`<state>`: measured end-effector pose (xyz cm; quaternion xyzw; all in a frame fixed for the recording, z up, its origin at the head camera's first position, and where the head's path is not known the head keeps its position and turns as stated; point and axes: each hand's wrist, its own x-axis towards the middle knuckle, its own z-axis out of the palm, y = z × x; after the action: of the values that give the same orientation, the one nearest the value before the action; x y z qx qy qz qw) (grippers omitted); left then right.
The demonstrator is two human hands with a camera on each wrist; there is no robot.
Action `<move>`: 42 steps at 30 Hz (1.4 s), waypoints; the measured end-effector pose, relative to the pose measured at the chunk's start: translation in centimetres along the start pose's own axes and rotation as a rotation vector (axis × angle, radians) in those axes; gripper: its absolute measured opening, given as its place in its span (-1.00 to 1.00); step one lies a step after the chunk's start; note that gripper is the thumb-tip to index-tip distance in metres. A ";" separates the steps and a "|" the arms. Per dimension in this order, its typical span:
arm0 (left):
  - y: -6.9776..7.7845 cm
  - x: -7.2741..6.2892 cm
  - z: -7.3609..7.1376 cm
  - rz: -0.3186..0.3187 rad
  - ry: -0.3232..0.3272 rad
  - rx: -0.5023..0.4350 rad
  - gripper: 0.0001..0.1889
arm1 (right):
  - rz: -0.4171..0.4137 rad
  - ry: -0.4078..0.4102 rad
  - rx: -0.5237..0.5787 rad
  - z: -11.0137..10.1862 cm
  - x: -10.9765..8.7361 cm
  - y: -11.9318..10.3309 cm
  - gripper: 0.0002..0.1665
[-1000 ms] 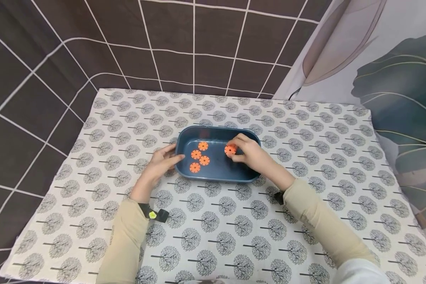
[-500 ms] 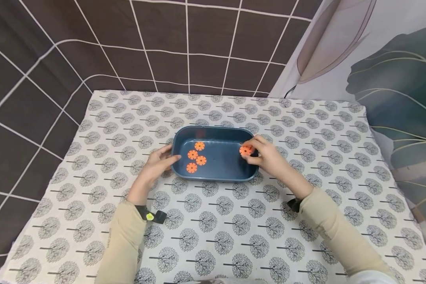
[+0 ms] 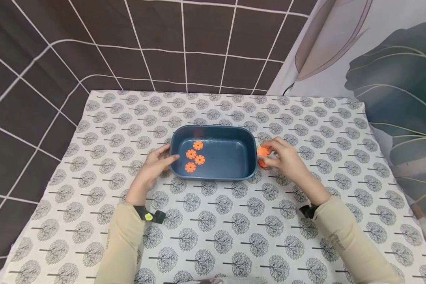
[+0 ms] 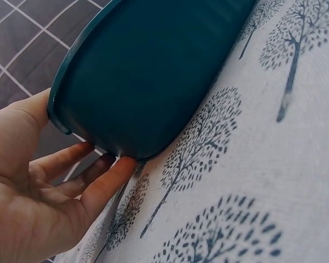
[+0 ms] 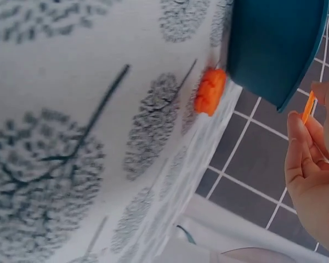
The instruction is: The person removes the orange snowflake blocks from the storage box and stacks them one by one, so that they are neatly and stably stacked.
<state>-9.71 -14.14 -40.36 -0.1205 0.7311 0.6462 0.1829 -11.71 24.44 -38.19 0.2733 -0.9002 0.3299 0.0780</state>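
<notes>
Several flat, round, notched orange discs (image 3: 198,145) lie in the left part of a dark blue plastic tub (image 3: 230,157). My left hand (image 3: 156,162) holds the tub's left end, thumb over the rim and fingers against the outer wall, which the left wrist view also shows. Just past the tub's right end, my right hand (image 3: 283,156) pinches another orange disc (image 5: 308,108) between thumb and fingertips. Below it on the cloth sits a small pile of orange discs (image 5: 210,92), apart from the held one. In the head view the pile is partly hidden by that hand.
A pale tablecloth with printed trees (image 3: 220,213) covers the table. Behind it hangs a dark curtain with white grid lines (image 3: 156,43), and a leaf-patterned curtain (image 3: 394,75) hangs at the right. Each wrist wears a black strap (image 3: 150,214).
My right hand has carried the orange disc from inside the tub rightward over its right rim. The left hand stays on the tub's left end.
</notes>
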 end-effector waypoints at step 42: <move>-0.1 -0.1 -0.1 0.010 0.007 -0.006 -0.23 | 0.132 -0.201 -0.174 1.2 -2.0 2.4 -0.51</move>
<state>-9.61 -14.23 -40.45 -0.1196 0.7302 0.6490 0.1768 -11.31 26.07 -41.08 0.2371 -0.9448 0.2259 -0.0109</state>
